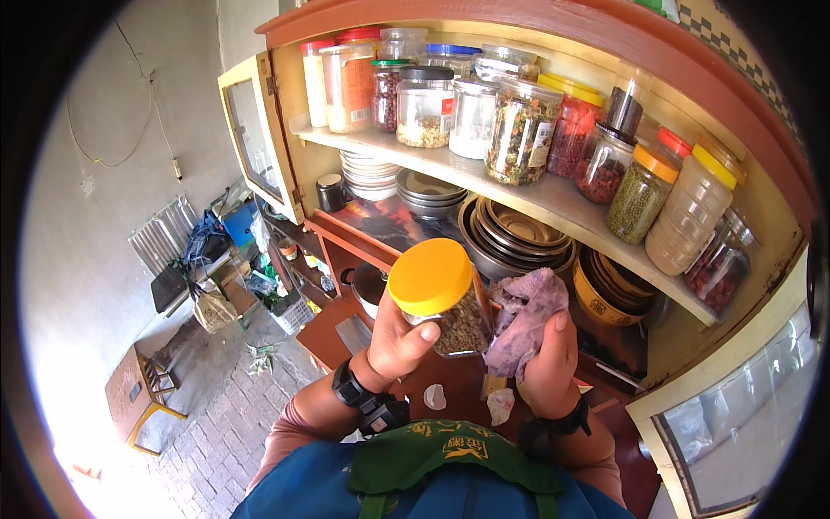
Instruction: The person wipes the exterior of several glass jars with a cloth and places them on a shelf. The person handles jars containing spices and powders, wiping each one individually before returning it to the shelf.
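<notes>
My left hand (401, 344) grips a clear jar (459, 324) with a yellow lid (431, 276), holding dark, grainy contents. The jar tilts slightly in front of the open cupboard. In my right hand (551, 370) is a crumpled purple cloth (526, 318), close against the jar's right side; whether it touches the jar I cannot tell. Beyond them, many lidded jars line the cupboard shelf (415, 162). Among these are a jar of green beans (640, 194) with an orange lid and a jar of mixed dried pieces (522, 136).
Below the shelf stand stacked plates (369, 175), metal bowls (431, 193), nested basins (512, 237) and a dark mug (331, 193). Glazed cupboard doors hang open at left (259, 139) and right (733, 415). Pale scraps (500, 406) lie on the surface beneath my hands. A wooden table (133, 389) stands on the brick floor.
</notes>
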A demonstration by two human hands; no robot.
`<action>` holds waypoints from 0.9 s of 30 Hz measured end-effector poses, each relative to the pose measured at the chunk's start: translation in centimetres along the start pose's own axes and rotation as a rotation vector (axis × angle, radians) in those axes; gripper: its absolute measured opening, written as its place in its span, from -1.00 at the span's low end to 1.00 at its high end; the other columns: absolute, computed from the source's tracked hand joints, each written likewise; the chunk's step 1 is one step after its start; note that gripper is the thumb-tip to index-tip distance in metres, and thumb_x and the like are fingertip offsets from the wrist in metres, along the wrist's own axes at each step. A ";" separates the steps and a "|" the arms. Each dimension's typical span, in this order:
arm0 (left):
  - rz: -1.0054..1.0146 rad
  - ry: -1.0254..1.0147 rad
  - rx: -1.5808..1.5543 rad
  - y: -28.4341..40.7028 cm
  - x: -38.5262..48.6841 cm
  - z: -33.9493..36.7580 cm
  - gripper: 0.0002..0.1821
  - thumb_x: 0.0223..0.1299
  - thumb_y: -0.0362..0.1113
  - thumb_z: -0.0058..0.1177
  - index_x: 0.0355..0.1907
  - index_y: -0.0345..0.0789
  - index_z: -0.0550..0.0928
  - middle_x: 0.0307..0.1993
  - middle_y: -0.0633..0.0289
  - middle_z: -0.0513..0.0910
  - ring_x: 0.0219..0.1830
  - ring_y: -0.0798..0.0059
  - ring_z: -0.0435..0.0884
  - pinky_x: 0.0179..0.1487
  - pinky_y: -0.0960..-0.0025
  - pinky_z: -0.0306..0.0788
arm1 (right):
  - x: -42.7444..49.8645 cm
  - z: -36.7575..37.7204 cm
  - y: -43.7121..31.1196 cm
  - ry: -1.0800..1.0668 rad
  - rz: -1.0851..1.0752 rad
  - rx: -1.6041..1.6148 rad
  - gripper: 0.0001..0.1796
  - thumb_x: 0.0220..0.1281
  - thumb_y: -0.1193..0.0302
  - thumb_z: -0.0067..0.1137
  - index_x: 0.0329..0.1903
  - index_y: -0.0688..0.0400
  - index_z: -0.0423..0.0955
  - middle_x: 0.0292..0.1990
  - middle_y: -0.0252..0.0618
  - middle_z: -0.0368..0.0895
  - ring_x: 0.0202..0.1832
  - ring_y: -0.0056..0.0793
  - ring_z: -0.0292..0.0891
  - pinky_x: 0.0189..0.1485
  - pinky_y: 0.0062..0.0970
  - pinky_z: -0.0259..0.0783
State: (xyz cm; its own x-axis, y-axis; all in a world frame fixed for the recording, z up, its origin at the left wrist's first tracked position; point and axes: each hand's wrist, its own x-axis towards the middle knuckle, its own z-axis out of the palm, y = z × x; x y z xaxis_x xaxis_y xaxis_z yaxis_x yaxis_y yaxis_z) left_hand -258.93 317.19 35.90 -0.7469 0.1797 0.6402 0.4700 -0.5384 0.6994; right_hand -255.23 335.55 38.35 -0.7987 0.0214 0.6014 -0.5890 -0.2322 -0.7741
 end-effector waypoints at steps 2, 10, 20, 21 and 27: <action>-0.020 -0.022 0.012 0.2 -0.4 0.4 -0.06 0.02 -0.04 0.30 0.34 -0.43 0.13 0.19 0.08 0.42 0.22 0.35 0.41 0.31 0.27 0.24 | 0.0 0.0 -0.7 -0.138 -0.041 -0.041 -0.40 0.47 0.06 -0.23 0.20 0.37 0.29 0.07 -0.08 0.44 -0.01 -0.41 0.45 0.10 -0.43 0.34; -0.096 -0.158 0.075 0.8 -1.1 1.1 -0.09 0.03 -0.12 0.28 0.35 -0.41 0.12 0.22 0.09 0.37 0.28 0.36 0.34 0.35 0.26 0.16 | 0.3 0.5 -1.2 -0.258 0.040 -0.103 -0.51 0.14 0.47 -0.05 0.16 0.29 0.29 0.01 -0.18 0.43 0.01 -0.48 0.38 0.14 -0.44 0.29; -0.151 -0.128 -0.118 1.6 -1.2 1.1 -0.04 0.09 0.11 0.14 0.38 -0.42 0.06 0.29 0.04 0.29 0.32 0.29 0.29 0.38 0.23 0.12 | -0.4 0.8 -1.8 -0.268 0.013 -0.135 -0.50 0.03 0.54 -0.03 0.12 0.31 0.30 -0.02 -0.18 0.35 -0.03 -0.52 0.33 0.13 -0.46 0.27; -0.107 -0.117 -0.090 1.6 -1.2 1.1 -0.03 0.09 0.12 0.14 0.38 -0.42 0.06 0.30 0.04 0.28 0.32 0.28 0.29 0.38 0.22 0.12 | -0.4 0.8 -1.9 -0.268 -0.038 -0.186 -0.49 0.01 0.53 0.00 0.12 0.31 0.29 -0.02 -0.16 0.34 -0.02 -0.50 0.33 0.13 -0.45 0.27; -0.063 -0.138 0.073 2.4 -0.6 1.2 -0.09 0.22 0.02 0.10 0.42 -0.47 0.05 0.36 0.04 0.21 0.40 0.30 0.17 0.44 0.27 -0.02 | -0.7 1.1 -2.0 -0.166 -0.122 -0.166 -0.46 -0.09 0.52 0.19 0.05 0.29 0.31 -0.03 -0.11 0.30 -0.05 -0.38 0.34 0.11 -0.39 0.28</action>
State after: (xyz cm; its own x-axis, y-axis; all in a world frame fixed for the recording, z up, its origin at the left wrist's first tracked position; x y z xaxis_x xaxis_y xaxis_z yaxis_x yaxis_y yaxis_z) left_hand -256.84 316.77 37.56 -0.7069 0.3250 0.6283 0.4610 -0.4621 0.7576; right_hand -253.35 334.93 39.64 -0.6973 -0.1231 0.7062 -0.7030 -0.0749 -0.7072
